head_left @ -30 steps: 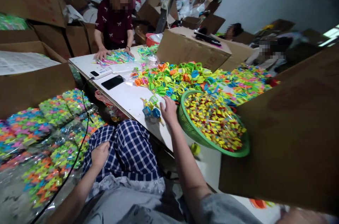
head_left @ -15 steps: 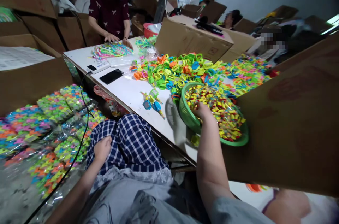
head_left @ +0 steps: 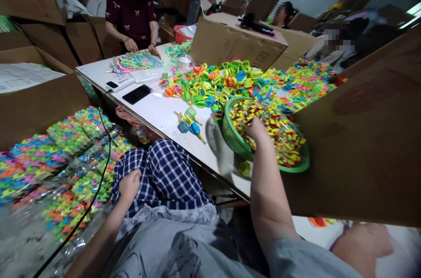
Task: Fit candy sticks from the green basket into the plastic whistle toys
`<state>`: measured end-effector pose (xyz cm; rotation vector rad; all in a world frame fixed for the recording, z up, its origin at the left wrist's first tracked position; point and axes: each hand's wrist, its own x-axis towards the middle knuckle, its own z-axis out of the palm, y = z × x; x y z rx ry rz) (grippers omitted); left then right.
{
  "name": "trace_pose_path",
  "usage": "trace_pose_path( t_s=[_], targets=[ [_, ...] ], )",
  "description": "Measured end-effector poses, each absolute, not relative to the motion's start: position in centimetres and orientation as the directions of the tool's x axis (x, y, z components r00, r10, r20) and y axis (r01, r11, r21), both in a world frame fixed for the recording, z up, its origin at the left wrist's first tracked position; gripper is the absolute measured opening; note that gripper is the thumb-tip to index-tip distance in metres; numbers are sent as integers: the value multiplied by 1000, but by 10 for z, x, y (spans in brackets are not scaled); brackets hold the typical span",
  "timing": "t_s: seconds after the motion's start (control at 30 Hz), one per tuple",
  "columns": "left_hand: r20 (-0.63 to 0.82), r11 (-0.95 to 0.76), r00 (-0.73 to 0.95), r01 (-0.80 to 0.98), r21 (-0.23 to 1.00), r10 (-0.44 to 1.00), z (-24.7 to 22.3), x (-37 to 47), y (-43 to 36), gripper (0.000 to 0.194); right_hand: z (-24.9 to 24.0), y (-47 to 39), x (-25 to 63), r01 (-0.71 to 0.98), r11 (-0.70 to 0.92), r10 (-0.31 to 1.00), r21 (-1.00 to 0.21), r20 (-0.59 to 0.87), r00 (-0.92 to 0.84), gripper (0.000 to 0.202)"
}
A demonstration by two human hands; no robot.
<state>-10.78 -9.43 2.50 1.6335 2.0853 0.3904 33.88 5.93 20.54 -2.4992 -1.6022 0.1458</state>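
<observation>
My right hand [head_left: 256, 130] reaches into a green plastic basket [head_left: 234, 138], its fingertips down among many small yellow-and-red wrapped pieces [head_left: 275, 131]. Those fingers are hidden from view. The basket stands tilted at the table's near edge, against a large cardboard box. My left hand [head_left: 130, 183] rests on my thigh over blue checked cloth [head_left: 173, 172], its fingers curled in; their inner side is hidden. Left of the basket lie a few toy watches [head_left: 189, 127] with blue and green cases. Behind it spreads a heap of bright plastic watch-shaped pieces [head_left: 226, 80].
A white table [head_left: 158, 113] carries a black phone [head_left: 137, 94] and a white device [head_left: 120, 83]. The cardboard box [head_left: 358, 137] blocks the right side. Bagged colourful pieces [head_left: 66, 137] cover the floor at left, crossed by a black cable [head_left: 104, 168]. Across the table, a person [head_left: 131, 15] handles colourful strips.
My right hand stays in the basket and has shifted slightly among the wrapped pieces. The person opposite has drawn one hand back from the strips. The view has tilted a little.
</observation>
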Motion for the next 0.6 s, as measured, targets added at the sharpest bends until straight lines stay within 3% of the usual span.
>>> trace_pose_path(
  t_s=[0.17, 0.4, 0.6],
  targets=[
    [-182, 260, -195, 837, 482, 964, 22, -108, -94, 25, 213, 64, 340, 904, -413, 911, -114, -54, 410, 31],
    [-179, 262, -200, 836, 482, 963, 20, -108, -92, 25, 218, 65, 337, 886, -440, 898, -147, -63, 435, 41],
    [-168, 268, -213, 834, 482, 963, 18, -108, -90, 24, 218, 62, 336, 913, -364, 929, -184, 4, 371, 30]
  ],
)
